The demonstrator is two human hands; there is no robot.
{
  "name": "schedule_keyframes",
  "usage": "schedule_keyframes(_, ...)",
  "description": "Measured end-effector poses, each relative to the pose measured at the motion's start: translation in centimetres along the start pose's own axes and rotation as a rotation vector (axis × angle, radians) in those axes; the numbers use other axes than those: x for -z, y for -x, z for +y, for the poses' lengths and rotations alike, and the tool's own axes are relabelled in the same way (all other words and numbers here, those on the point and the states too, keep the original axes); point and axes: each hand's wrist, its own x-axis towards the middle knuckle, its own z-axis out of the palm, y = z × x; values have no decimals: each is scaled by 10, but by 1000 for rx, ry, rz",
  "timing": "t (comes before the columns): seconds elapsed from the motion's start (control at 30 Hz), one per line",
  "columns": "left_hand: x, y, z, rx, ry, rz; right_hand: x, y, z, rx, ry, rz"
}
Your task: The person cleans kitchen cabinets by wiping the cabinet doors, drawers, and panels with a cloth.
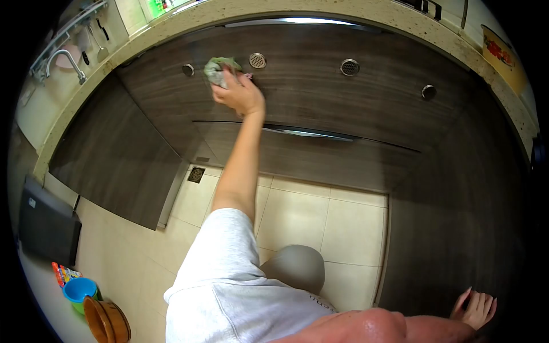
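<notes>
My left hand [237, 94] is closed on a crumpled, pale green and grey cloth [216, 71], pressed to the dark wood-grain cabinet front [303, 94]. The cloth lies between two round metal vents, one small [188, 70] to its left and a larger one [258, 60] to its right. Below the hand runs a drawer seam with a shiny metal handle [309, 135]. My right hand [477, 308] is at the lower right by the dark side panel [446, 240], its fingers spread and nothing visible in it.
A speckled countertop [126, 48] curves above, with a faucet [62, 54] at the left. At lower left are a black box-like object [48, 226], a blue basin [80, 290] and a wooden bucket [108, 321]. A floor drain [195, 175] lies by the cabinet base.
</notes>
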Motion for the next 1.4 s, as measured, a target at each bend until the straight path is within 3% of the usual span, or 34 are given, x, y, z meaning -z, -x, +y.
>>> schedule_keyframes(0.03, -2, 13, 20, 69, 2, 48, -1, 0, 0, 8, 7, 26)
schedule_keyframes(0.1, 0, 54, 51, -22, 74, -31, -2, 2, 0, -17, 18, -6)
schedule_keyframes(0.13, 0, 81, 62, -105, 55, -165, -3, 3, 0, -38, 25, -43)
schedule_keyframes(0.17, -1, 108, 77, -92, 212, -199, -2, 4, 0, -32, 31, -48)
schedule_keyframes(0.2, 4, 128, 81, -429, 123, -224, -1, 4, 0, -35, 33, -55)
schedule_keyframes(0.23, 6, 147, 81, -627, 227, -275, -1, 3, 0, -37, 34, -60)
schedule_keyframes(0.27, 18, 149, 77, -829, 312, -457, -2, 3, 0, -33, 38, -57)
schedule_keyframes(0.3, 20, 144, 75, -993, 321, -460, -3, 4, 0, -33, 33, -50)
schedule_keyframes(0.4, 16, 107, 24, -1177, 298, -538, -3, 6, 1, -30, 30, -39)
schedule_keyframes(0.5, 14, 58, -57, -1094, 272, -362, -2, 2, -1, -7, 47, -12)
schedule_keyframes(0.53, 16, 41, -87, -1053, 172, -421, -1, 1, -2, 12, 67, 15)
schedule_keyframes(0.7, 37, -15, -122, -643, -66, -349, 1, 0, 3, 15, 88, 98)
schedule_keyframes(0.73, 32, -10, -120, -645, -67, -351, 0, 2, 4, 5, 88, 108)
schedule_keyframes(0.8, 19, 11, -102, -91, -82, -159, -6, 5, 5, -25, 74, 131)
schedule_keyframes(0.9, 11, 58, -53, 410, -128, -110, -21, 0, -14, -2, -61, 199)
schedule_keyframes(0.97, 17, 101, -37, 275, -192, -233, -42, -5, -38, 55, -27, 74)
schedule_keyframes(1.03, 27, 133, -16, 39, -134, -257, -48, -9, -44, 0, -29, 114)
schedule_keyframes(1.17, 76, 149, 19, -412, 192, -765, -53, -6, -45, -54, -2, 126)
schedule_keyframes(1.23, 80, 138, 24, -420, 226, -796, -52, -6, -44, -36, -4, 128)
schedule_keyframes(1.3, 85, 114, 14, -469, 329, -978, -50, -5, -42, -15, -8, 128)
schedule_keyframes(1.4, 91, 77, -30, -533, 192, -745, -41, 1, -40, -30, -100, 9)
